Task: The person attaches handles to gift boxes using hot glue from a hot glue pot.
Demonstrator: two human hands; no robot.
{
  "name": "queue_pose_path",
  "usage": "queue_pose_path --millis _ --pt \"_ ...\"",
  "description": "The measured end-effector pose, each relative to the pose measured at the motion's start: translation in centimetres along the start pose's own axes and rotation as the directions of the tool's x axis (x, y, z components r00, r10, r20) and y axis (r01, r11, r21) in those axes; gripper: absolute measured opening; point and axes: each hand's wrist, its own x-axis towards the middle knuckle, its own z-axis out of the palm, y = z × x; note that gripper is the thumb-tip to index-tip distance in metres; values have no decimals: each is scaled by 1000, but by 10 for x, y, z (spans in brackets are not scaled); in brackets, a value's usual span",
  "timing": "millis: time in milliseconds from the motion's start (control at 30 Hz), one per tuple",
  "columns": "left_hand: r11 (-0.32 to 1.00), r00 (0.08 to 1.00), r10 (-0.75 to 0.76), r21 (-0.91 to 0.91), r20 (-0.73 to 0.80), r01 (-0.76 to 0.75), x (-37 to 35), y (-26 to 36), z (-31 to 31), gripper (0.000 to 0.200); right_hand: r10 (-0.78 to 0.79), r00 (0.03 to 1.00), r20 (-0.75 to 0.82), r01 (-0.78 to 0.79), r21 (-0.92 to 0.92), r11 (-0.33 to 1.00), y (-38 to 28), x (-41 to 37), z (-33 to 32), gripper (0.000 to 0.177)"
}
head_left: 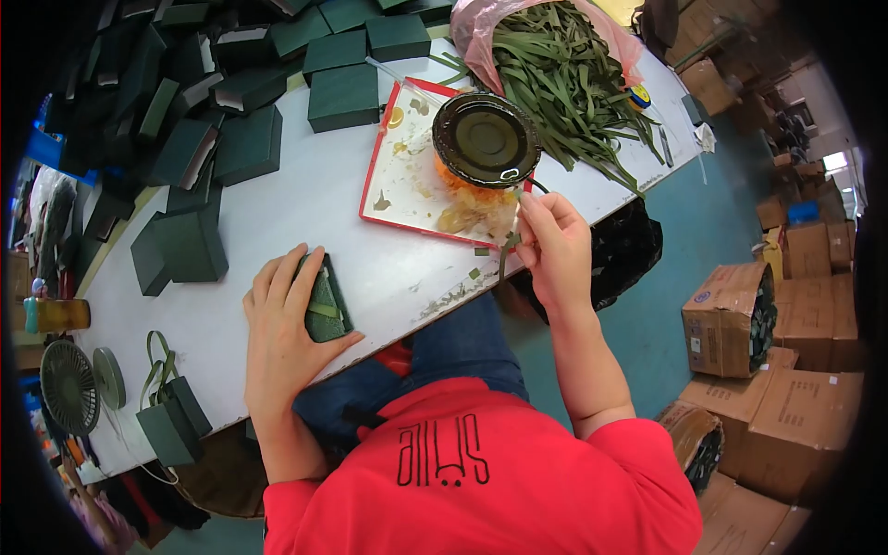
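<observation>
Box (pixel 330 326), dark green, paler strip (pixel 323 310) across

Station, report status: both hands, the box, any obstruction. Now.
Left hand spread against green box, box on white table. Right hand pinching thin green strip. Round black dish close by right hand.

There's a bare run of worktop (pixel 370 282) between the left hand (pixel 289 301) and the red-rimmed tray (pixel 367 194), so hands could slide through there. Ahead of the right hand (pixel 557 233), though, a round black dish (pixel 486 139) stands in the way, with heaped green ribbons (pixel 566 88) crowding beside it. Piled green boxes (pixel 153 106) block the far left, and an open box (pixel 190 245) narrows the gap just left of the left hand.
</observation>
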Motion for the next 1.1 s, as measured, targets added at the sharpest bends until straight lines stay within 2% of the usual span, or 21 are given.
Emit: queue_pose_path --millis 67,167,267,367,433,733,833,933,1100 --pt "992 995 73 -102 -65 -80 4 -2 1 96 16 999 44 -15 -27 1000 -5 -12 6 19" --pt "951 982 160 -249 -103 -181 7 -2 0 98 198 954 226 -174 -120 977 -8 -34 23 18" --pt "913 968 231 -320 -104 -252 9 -2 1 102 349 831 433 -271 -232 934 -2 -51 36 18" --pt "900 963 260 -341 -74 -270 10 0 1 106 466 740 485 -349 -314 883 3 -55 45 19" --pt "886 958 267 -364 -107 -288 11 1 2 102 510 680 527 -386 -333 860 6 -57 50 20" --pt "879 959 268 -383 -96 -284 10 4 0 100 515 675 528 -348 -387 853 17 -56 63 22" --pt "881 958 273 -377 -86 -285 10 5 0 100 511 652 560 -380 -341 860 19 -55 62 21" --pt "884 956 285 -364 -76 -293 10 5 -1 100 527 643 555 -332 -419 845 19 -54 62 20" --pt "899 950 297 -309 -95 -311 10 5 0 98 508 633 584 -271 -447 852 25 -53 60 19"
